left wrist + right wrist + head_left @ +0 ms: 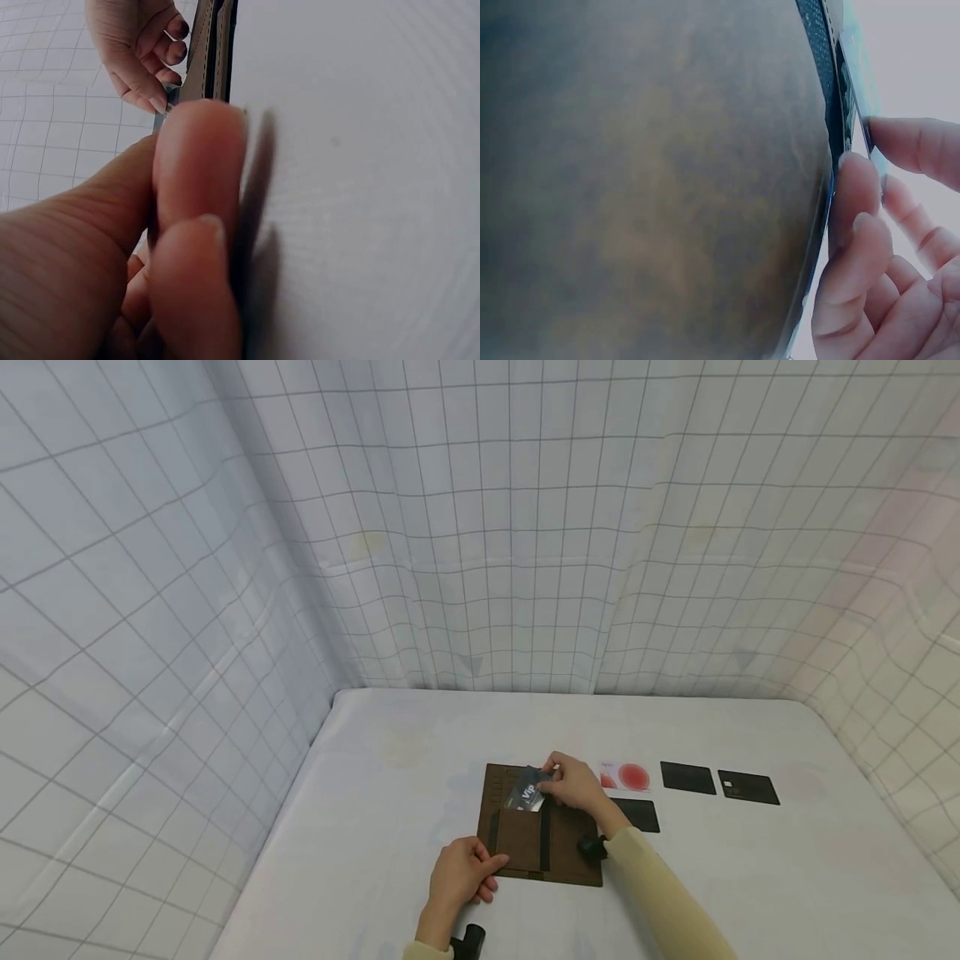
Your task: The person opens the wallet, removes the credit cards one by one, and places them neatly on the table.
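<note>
A brown leather wallet (517,839) lies spread open on the white table, a dark strap running down its middle. My right hand (573,785) pinches a grey card marked "Vip" (525,789) between thumb and fingers. The card stands tilted at the upper edge of the wallet's left pocket, its lower end hidden there. In the right wrist view, the thumb (919,146) presses the card's edge beside the brown leather (667,180). At the wallet's lower left corner, my left hand (461,872) grips the edge, thumb on top and the other fingers curled below.
Right of the wallet lie a pink and white card (626,776) and several black cards, one (637,814) partly behind the right wrist. Two more black cards (687,777) lie farther right. Grid-patterned white curtains (465,568) enclose the table (360,860) at the back and sides.
</note>
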`<state>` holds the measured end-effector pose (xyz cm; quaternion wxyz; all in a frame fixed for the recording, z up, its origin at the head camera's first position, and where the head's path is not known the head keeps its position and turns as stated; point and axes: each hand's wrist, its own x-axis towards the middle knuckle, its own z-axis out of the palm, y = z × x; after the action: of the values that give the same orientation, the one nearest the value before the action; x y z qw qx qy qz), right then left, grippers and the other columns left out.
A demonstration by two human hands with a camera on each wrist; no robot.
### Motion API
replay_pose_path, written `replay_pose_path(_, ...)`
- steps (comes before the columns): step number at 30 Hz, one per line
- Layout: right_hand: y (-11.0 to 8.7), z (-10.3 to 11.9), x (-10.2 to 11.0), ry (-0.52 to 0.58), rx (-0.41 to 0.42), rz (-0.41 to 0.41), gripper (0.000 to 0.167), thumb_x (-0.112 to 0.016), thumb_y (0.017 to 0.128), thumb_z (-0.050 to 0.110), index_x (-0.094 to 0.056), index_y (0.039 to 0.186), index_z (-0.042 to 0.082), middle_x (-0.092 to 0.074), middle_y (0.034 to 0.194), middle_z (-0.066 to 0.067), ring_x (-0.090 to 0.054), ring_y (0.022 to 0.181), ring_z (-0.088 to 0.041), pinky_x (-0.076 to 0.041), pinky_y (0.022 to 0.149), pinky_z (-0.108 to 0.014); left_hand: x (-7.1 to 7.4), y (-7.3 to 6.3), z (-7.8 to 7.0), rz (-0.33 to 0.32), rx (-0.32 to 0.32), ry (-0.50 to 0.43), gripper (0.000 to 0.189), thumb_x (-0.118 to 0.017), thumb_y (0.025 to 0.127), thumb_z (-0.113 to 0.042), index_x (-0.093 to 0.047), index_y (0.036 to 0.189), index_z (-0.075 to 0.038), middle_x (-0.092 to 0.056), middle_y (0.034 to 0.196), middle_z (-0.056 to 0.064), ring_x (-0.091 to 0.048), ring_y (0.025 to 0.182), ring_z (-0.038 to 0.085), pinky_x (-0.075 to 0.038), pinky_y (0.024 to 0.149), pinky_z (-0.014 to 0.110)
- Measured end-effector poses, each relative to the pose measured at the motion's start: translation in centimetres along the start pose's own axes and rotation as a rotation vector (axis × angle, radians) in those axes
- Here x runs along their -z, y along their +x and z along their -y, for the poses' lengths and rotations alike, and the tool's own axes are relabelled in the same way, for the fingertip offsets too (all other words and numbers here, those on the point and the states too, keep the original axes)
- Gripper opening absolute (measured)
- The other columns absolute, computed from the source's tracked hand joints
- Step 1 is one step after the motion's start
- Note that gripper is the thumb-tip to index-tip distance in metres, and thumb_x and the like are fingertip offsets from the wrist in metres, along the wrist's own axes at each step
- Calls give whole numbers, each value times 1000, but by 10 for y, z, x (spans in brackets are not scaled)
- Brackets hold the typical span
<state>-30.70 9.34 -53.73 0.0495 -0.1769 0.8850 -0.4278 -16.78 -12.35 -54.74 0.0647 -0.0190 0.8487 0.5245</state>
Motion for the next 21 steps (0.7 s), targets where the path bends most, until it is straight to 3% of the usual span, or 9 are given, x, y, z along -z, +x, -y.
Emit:
replay_pose_path(13,-12,2,6,7,-13,9,19,-72,82,13,-56,90,8,-54,58,4,-52,44,-13,-42,48,-30,-1,1,2,-6,6,10,32,-74,83,-29,-55,72,-7,-59,48,-3,-56,36,10,-45,35,27)
replay_pose_path(21,-15,0,7,45,-44,20,30,-73,84,12,-61,110,10,-57,62,2,-52,44,-15,-45,46,-30,-1,0,0,-5,8,12,32,-74,84,-28,-55,71,-7,-59,48,-2,-56,36,10,-45,35,26)
